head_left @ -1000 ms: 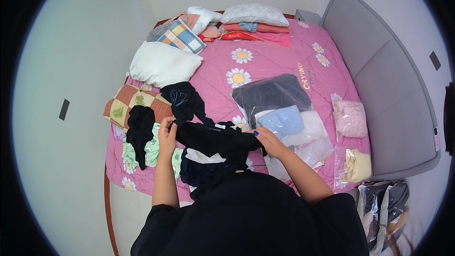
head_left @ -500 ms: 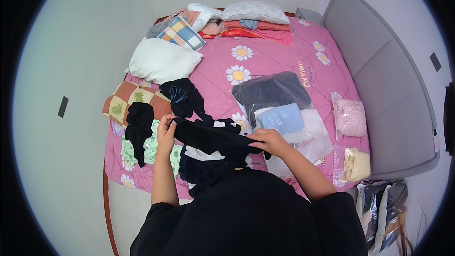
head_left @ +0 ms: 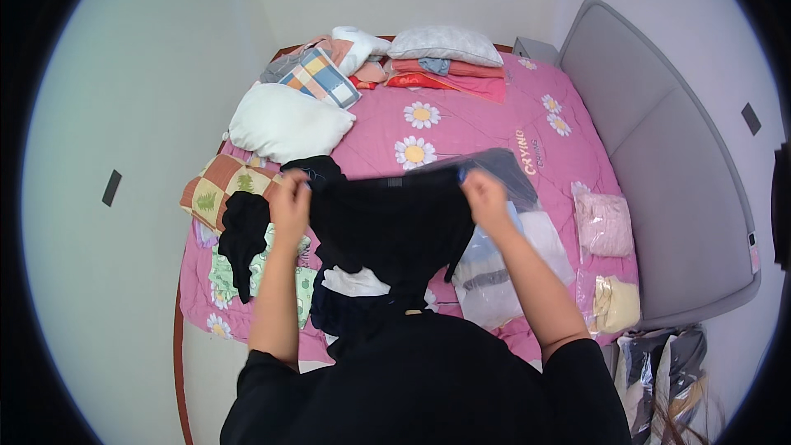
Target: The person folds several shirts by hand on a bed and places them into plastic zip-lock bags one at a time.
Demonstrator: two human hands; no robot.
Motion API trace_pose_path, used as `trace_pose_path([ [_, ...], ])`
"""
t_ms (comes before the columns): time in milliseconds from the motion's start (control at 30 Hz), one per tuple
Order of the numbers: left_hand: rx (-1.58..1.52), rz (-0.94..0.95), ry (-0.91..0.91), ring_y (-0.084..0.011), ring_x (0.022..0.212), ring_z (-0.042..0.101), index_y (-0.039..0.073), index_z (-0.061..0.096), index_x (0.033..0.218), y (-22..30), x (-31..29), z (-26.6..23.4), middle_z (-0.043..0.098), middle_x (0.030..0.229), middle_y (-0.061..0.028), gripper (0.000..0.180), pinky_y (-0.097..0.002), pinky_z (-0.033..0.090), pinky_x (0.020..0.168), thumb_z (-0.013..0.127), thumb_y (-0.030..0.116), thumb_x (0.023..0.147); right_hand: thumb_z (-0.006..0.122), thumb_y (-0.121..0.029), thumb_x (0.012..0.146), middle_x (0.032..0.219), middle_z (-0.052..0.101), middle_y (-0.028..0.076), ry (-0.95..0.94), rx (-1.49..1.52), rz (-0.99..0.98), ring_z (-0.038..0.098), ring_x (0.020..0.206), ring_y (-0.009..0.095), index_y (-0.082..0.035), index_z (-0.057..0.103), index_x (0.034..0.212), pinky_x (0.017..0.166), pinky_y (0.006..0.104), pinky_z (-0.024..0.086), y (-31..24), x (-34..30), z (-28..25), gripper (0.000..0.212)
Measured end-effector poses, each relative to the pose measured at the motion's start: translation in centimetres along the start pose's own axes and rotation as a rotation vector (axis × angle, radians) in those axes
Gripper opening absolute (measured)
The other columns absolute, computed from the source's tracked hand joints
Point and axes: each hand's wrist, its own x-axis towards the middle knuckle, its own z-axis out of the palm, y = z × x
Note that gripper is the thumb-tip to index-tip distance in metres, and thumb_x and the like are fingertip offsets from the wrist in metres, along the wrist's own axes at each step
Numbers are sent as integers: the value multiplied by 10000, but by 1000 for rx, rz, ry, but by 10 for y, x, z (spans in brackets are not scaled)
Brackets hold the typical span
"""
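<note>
A black garment point(head_left: 387, 218) hangs stretched wide between my hands, its straight top edge uppermost and a small pale printed patch at the middle of that edge. It narrows toward the bottom, somewhat like briefs. My left hand point(head_left: 290, 208) pinches the left top corner; my right hand point(head_left: 484, 198), slightly blurred, grips the right one. Below it lies a pile of dark clothes point(head_left: 346, 305) with a white piece point(head_left: 354, 282) among them, partly hidden. Another black garment point(head_left: 245, 235) rests to the left on green printed cloth point(head_left: 305, 284). Black cloth with a blue line pattern point(head_left: 313, 169) shows behind my left hand.
The pink flowered bedspread point(head_left: 379, 136) lies under everything. Bagged clothes point(head_left: 519, 259) are at right, with pink point(head_left: 606, 227) and yellow point(head_left: 616, 305) packets near the grey headboard point(head_left: 659, 156). A white pillow point(head_left: 288, 124), checked cushion point(head_left: 227, 189) and folded bedding point(head_left: 449, 74) stand farther off.
Both hands have risen and moved farther apart, the right one slightly outward. The black garment, bunched lengthwise before, is now spread open and hanging down. The view has tilted up a little.
</note>
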Motion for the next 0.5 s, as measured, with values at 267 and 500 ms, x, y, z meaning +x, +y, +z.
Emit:
trace_pose_path([
  [267, 185, 475, 361, -197, 666, 550, 7, 556, 854, 123, 95, -86, 568, 738, -106, 95, -272, 436, 626, 541, 85, 803, 668, -112, 729, 692, 598, 69, 235, 8, -394, 544, 622, 132, 16, 607, 785, 576, 245, 423, -136, 81, -69, 152],
  [500, 557, 517, 88, -302, 616, 551, 33, 522, 734, 38, 82, -52, 548, 665, -141, 130, -371, 422, 545, 601, 133, 758, 672, -138, 682, 702, 561, 152, -126, -439, -309, 556, 671, 329, -21, 576, 764, 587, 359, 436, -34, 70, -47, 172],
])
